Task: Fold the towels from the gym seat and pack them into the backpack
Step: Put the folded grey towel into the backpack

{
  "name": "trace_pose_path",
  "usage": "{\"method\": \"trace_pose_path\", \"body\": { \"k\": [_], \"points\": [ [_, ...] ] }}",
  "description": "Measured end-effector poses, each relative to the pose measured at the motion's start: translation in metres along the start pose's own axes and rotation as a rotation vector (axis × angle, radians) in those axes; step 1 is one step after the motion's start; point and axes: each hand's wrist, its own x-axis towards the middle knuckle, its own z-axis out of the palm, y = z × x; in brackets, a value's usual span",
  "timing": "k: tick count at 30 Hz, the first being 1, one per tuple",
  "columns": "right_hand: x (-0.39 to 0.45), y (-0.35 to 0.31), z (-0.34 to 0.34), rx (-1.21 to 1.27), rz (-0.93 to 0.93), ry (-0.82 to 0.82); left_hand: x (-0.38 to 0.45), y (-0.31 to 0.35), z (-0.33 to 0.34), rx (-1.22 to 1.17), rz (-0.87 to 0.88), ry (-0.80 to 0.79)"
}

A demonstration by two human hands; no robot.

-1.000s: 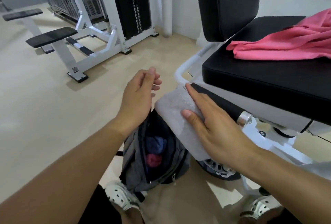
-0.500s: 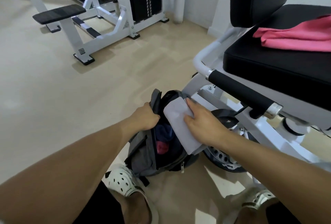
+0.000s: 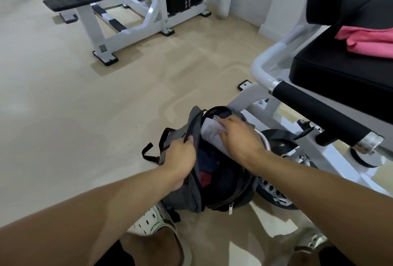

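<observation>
Grey towel under right hand; left hand grips backpack.

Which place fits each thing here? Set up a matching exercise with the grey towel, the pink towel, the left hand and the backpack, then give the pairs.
Things:
1. grey towel
2. pink towel
3. left hand
4. backpack

Places:
A. lying on the black gym seat
B. standing open on the floor
C. gripping the bag's opening edge
D. under the right hand, at the bag's mouth

Pairs: 1-D, 2-A, 3-C, 4-B
</observation>
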Motion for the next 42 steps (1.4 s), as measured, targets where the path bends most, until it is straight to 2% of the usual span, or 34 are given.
{"method": "trace_pose_path", "body": {
  "k": [3, 8, 11, 15, 19, 22, 27, 34, 38, 42],
  "points": [
    [0.005, 0.01, 0.009, -0.032, 0.03, -0.065, -0.003, -0.008, 0.004, -0.105, -0.051, -0.018],
    [0.005, 0.014, 0.013, 0.124, -0.06, -0.128, -0.008, -0.011, 0.007, -0.053, -0.042, -0.049],
    [0.003, 0.013, 0.015, 0.004, -0.085, -0.231, -0.006, -0.008, 0.006, -0.069, -0.047, -0.055],
    [-0.005, 0.012, 0.017, -0.306, -0.09, -0.353, -0.009, -0.007, 0.006, -0.054, -0.047, -0.041],
    [-0.018, 0.012, 0.029, -0.471, -0.105, -0.262, -0.015, -0.008, 0.005, -0.036, -0.049, -0.032],
    [-0.014, 0.011, 0.032, -0.372, -0.094, -0.206, -0.021, -0.008, 0.005, -0.001, -0.03, -0.03],
    [-0.003, 0.013, 0.028, -0.268, -0.26, -0.058, -0.022, -0.012, 0.005, 0.019, -0.015, -0.034],
    [0.005, 0.019, 0.022, -0.547, -0.436, -0.287, -0.034, -0.012, 0.008, 0.015, 0.013, -0.044],
    [0.014, 0.026, 0.011, -0.576, -0.514, -0.307, -0.048, -0.016, 0.01, 0.065, 0.026, -0.063],
    [0.014, 0.024, 0.021, -0.432, -0.475, -0.082, -0.05, -0.018, 0.012, 0.008, -0.018, -0.026]
  ]
}}
